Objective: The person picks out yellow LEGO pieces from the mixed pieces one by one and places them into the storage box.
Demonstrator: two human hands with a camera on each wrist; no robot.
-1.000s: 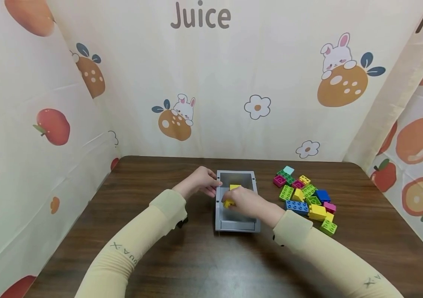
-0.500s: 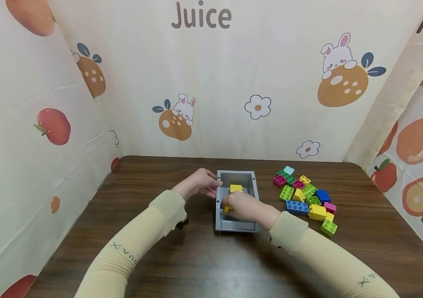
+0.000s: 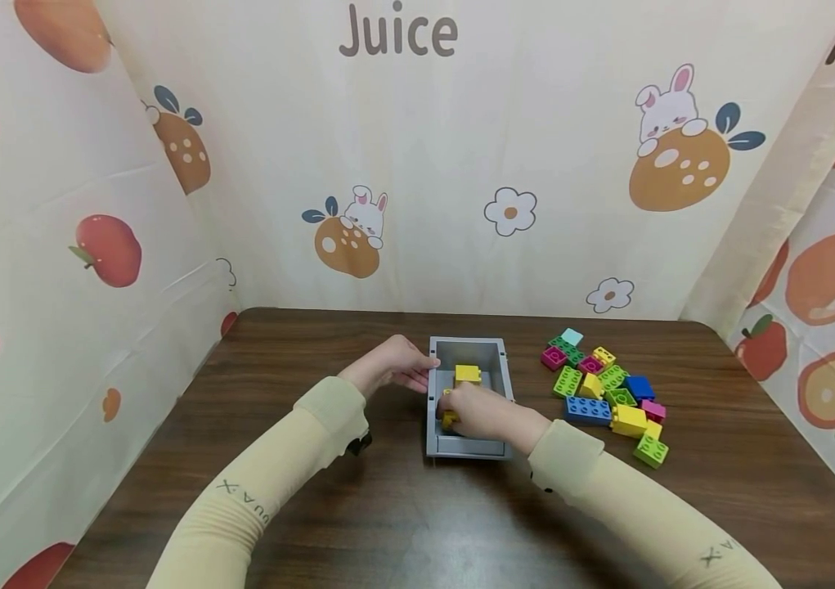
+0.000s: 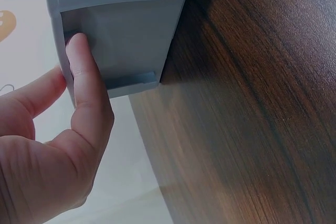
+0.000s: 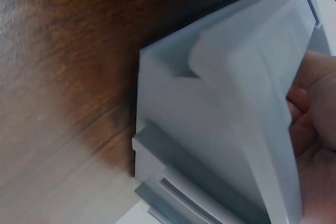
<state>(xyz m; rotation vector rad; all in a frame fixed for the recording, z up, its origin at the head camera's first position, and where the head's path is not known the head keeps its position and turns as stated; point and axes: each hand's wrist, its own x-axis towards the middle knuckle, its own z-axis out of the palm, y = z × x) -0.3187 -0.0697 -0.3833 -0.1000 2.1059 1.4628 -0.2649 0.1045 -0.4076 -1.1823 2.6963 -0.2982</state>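
A grey plastic bin (image 3: 469, 448) stands on the table in the head view. My left hand (image 3: 397, 363) pinches the rim of its left wall; the left wrist view shows finger and thumb on either side of that wall. My right hand (image 3: 482, 409) reaches down inside the bin with curled fingers, gripping a yellow building brick (image 3: 449, 420) that is mostly covered by the hand. Beyond it, another yellow brick (image 3: 468, 374) lies on the bin floor. In the right wrist view the bin's outer wall (image 5: 210, 114) hides the fingertips and the brick.
Right of the bin lies a loose pile of building bricks, among them a long blue brick (image 3: 587, 411), a yellow brick (image 3: 629, 420) and a lime green brick (image 3: 651, 451). The dark wooden table (image 3: 358, 523) ends at a printed curtain (image 3: 432, 164) behind.
My right hand has moved slightly down and toward me inside the bin, exposing more of the far yellow brick. The left hand stays on the rim.
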